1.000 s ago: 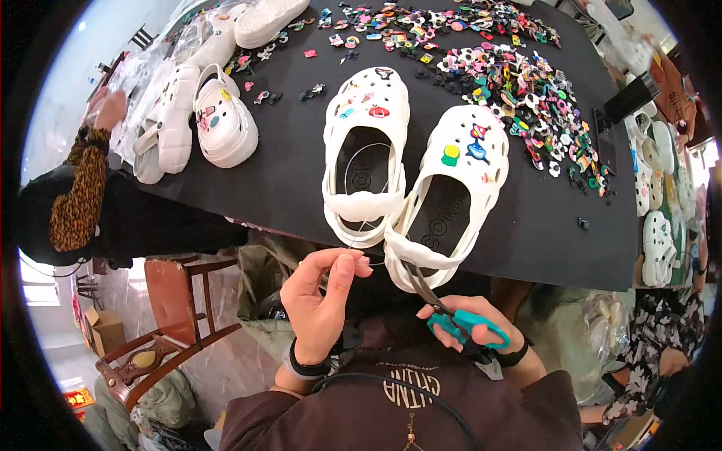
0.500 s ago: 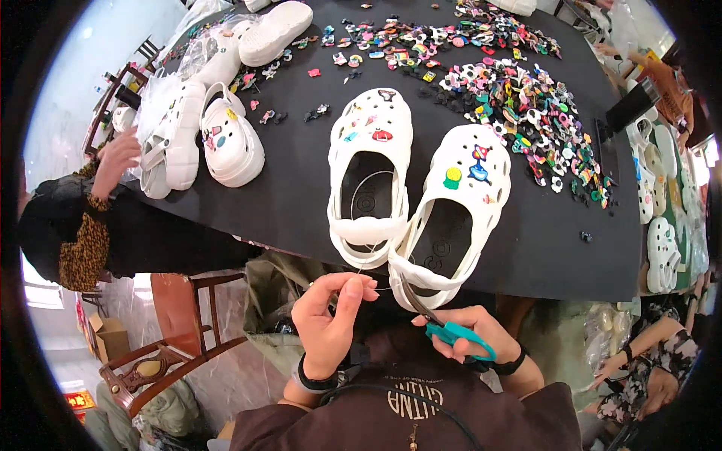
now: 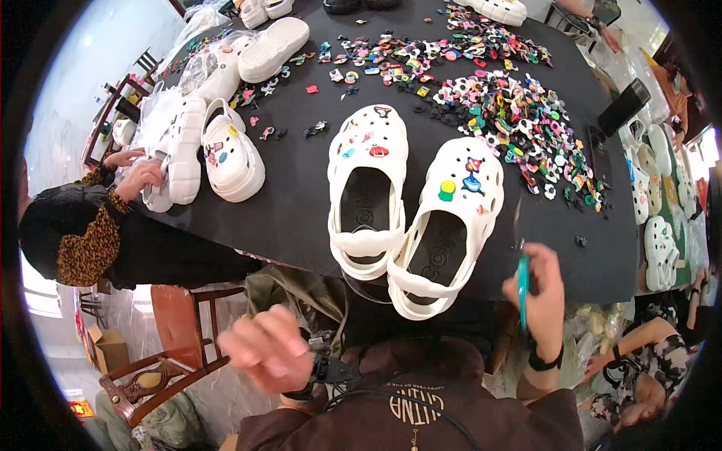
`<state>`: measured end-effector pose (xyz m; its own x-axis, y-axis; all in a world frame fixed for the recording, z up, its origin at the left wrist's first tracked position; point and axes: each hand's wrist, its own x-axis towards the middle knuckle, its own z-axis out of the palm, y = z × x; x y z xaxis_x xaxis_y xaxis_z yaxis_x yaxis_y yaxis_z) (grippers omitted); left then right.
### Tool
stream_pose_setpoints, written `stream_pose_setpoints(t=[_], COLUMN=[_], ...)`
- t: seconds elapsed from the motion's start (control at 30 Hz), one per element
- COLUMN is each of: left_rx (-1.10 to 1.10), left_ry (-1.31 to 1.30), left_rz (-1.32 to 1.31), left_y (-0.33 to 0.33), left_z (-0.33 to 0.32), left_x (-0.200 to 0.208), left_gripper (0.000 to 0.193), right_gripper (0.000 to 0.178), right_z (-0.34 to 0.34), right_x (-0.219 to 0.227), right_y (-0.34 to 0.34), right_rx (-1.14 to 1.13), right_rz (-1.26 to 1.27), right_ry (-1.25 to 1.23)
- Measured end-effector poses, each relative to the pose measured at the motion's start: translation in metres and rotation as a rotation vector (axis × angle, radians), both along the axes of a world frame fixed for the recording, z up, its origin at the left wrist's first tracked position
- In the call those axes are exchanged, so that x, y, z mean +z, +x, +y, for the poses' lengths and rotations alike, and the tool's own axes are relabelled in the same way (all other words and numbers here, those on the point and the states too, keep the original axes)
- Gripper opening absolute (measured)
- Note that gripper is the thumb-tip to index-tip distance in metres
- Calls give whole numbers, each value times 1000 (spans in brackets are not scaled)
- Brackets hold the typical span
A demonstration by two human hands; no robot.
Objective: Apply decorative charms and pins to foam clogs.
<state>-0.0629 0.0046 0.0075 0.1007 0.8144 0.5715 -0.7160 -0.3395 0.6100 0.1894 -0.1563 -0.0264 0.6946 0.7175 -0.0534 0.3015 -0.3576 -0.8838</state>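
Two white clogs with charms stand side by side at the near edge of the black table: the left clog [image 3: 382, 126] and the right clog [image 3: 468, 159]. Their heel straps almost meet, and a thin clear loop [image 3: 366, 293] hangs by them. My right hand [image 3: 543, 289], to the right of the clogs, grips teal-handled scissors [image 3: 523, 282] with the blades pointing away from me over the table. My left hand [image 3: 269, 347] is off the table's near edge, apart from the clogs. Motion smears its fingers, and nothing can be made out in them.
Piles of colourful shoe charms [image 3: 519, 120] spread over the table's far right. A black upright object [image 3: 624, 107] stands beyond them. Farther left are a white clog [image 3: 232, 154] and another pair that a co-worker's hand [image 3: 141, 179] touches. A wooden chair [image 3: 180, 323] stands at the left.
My left hand has let go of the clear strand and drawn back left, toward me. My right hand has lifted the scissors away from the heel strap to the right. The co-worker's hands have shifted.
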Motion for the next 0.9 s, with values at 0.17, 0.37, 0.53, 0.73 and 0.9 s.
stream_pose_setpoints(t=[0.17, 0.37, 0.53, 0.73, 0.9], left_rx=[-26, 35, -318, -656, -751], left_ry=[95, 18, 72, 434, 719], left_rz=[-297, -5, 444, 963, 1097], left_y=[-18, -6, 24, 75, 91], left_z=[-2, -10, -25, -43, -58], left_x=[17, 5, 0, -15, -32], left_gripper=[20, 17, 9, 7, 13], right_gripper=[47, 35, 12, 18, 29], right_z=[14, 14, -3, -43, -89], right_x=[-29, -42, 2, 27, -38], right_y=[41, 54, 25, -38, -36], right_rx=[-66, -29, -41, 432, 112], right_rz=[-532, -1065, -437, 545, 765], right_ry=[-93, -412, 38, 269, 116])
